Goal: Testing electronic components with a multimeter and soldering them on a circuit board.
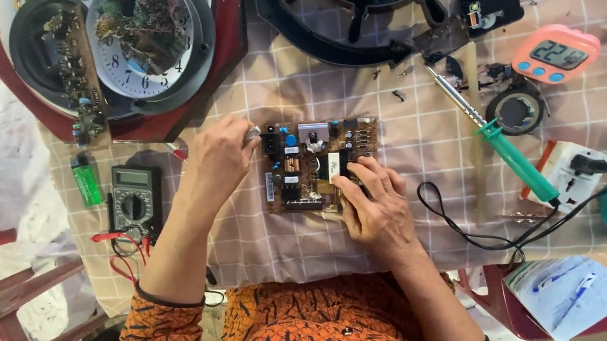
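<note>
Board (316, 163) lies flat on the checked cloth (418, 131) in the middle of the desk, between my hands. My left hand (218, 155) touches its left edge, the grip pinching a small grey part (252, 135). My right hand (376, 203) rests on the board's right side, fingers spread flat, holding nothing. A multimeter (134, 199) sits near my left wrist, a green-handled soldering iron (495, 137) well to the right.

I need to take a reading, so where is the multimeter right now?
In the head view, the multimeter lies on the checked cloth at lower left, beside the left forearm, just right of the green lighter.
</note>
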